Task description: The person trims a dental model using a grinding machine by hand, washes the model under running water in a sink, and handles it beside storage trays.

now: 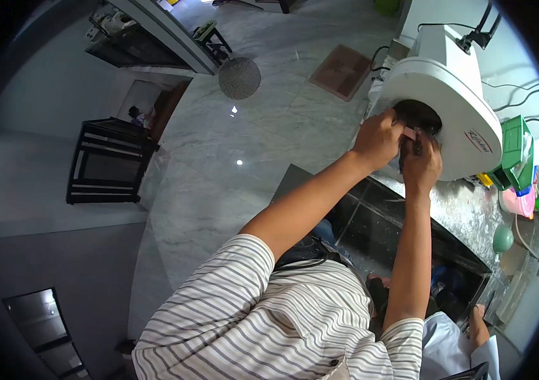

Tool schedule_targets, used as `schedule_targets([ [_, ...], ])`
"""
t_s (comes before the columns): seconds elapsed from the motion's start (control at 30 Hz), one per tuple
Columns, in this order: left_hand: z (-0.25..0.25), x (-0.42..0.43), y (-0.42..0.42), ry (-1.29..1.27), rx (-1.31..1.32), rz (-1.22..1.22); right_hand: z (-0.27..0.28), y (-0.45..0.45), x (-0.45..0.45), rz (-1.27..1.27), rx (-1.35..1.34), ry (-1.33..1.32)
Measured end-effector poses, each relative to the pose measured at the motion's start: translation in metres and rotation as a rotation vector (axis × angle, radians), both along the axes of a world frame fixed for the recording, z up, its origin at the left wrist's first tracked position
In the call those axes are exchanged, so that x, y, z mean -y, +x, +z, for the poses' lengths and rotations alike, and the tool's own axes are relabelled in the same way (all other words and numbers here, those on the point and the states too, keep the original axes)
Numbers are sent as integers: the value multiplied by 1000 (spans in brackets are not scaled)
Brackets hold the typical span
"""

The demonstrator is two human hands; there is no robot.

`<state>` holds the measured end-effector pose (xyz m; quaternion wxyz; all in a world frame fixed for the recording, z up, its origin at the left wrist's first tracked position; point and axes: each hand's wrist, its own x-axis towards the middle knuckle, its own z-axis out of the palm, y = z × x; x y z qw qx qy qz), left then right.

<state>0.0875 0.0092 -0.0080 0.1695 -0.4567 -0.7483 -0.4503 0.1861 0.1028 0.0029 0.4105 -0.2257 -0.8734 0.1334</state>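
A white machine (pixel 453 95) with a rounded front and a dark round opening (pixel 419 113) stands at the upper right. My left hand (pixel 380 138) is at the left edge of the opening, its fingers closed on a small pinkish piece (pixel 410 133). Close beside it, my right hand (pixel 423 163) is just below the opening, fingers bent around something dark and small that I cannot make out. The pinkish piece lies between the two hands. The inside of the opening is too dark to read.
Green bins (pixel 511 152), a pink container (pixel 518 201) and a green round object (pixel 502 239) stand right of the machine. Another person's hand (pixel 478 316) shows at lower right. A brown mat (pixel 343 71) and woven ball (pixel 239 78) are on the floor.
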Motion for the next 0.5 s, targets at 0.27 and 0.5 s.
schedule_targets([
  [0.27,15,12,19,150,418,-82,-1,18,-1,194,-245,-897],
  [0.5,15,10,39,160,763,-178,11,32,1,392,-251,-1145],
])
